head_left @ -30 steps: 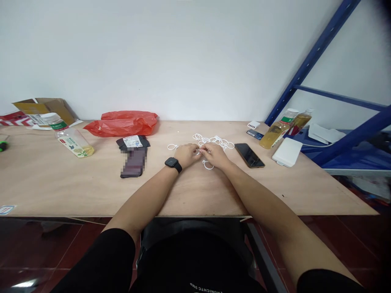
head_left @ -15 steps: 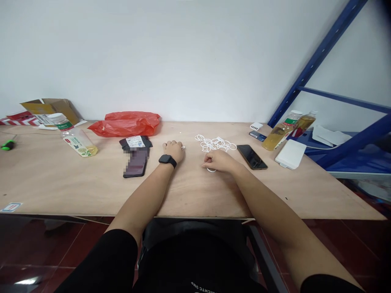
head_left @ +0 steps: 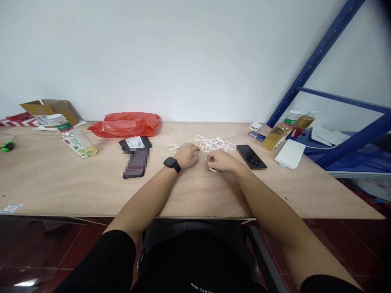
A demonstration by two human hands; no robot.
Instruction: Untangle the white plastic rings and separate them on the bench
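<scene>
Fingers (head_left: pixel 195 151) near white rings (head_left: pixel 215 143); yellowish liquid (head_left: pixel 91 152) low in leftmost bottle (head_left: pixel 74 140).

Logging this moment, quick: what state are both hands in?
Left hand: partly curled; whether it holds anything cannot be told.
Right hand: curled, white ring showing below; cannot tell whether it's held.

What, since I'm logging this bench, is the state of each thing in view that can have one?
Left hand, fingers curled, contents hidden
Right hand, fingers curled in, contents hidden
White rings, most bunched in an overlapping pile
Red bag, crumpled
Cardboard box, flaps open
Left bottle, capped, mostly empty
Front right bottle, capped, largely full
Rear right bottle, capped
Phone by the rings, screen dark
White case, looks shut
Watch, worn, screen dark
</scene>
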